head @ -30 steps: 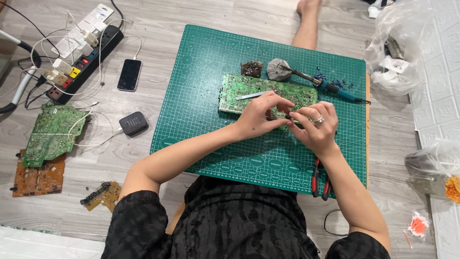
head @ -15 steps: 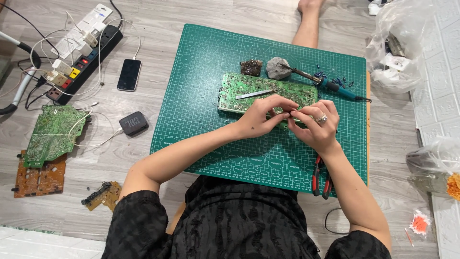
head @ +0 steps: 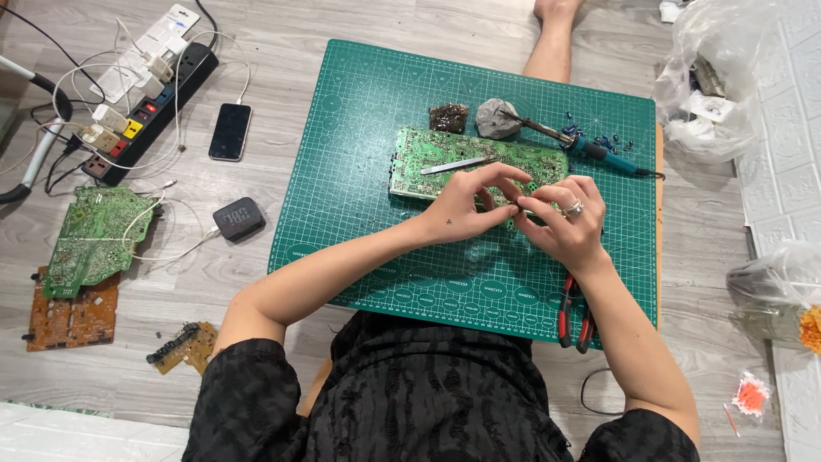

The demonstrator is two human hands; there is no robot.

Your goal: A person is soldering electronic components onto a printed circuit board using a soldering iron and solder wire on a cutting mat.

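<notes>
A green circuit board (head: pixel 428 158) lies on a green cutting mat (head: pixel 368 128), with metal tweezers (head: pixel 453 165) resting on it. My left hand (head: pixel 466 205) and my right hand (head: pixel 569 222), which wears a ring, meet over the board's near edge. Their fingertips pinch together around something tiny that I cannot make out. A soldering iron (head: pixel 590 145) with a blue handle lies just beyond the board, its tip on a grey stone-like lump (head: pixel 496 118). Red-handled pliers (head: pixel 575 312) lie on the mat by my right forearm.
On the wooden floor to the left lie a power strip (head: pixel 145 94) with plugs and cables, a black phone (head: pixel 230 131), a small black box (head: pixel 239 219) and several loose circuit boards (head: pixel 94 235). Plastic bags (head: pixel 718 77) sit at the right. A bare foot (head: pixel 552 43) rests beyond the mat.
Both hands have stayed over the board's near edge. The fingers have shifted slightly and drawn closer together. Nothing else has moved.
</notes>
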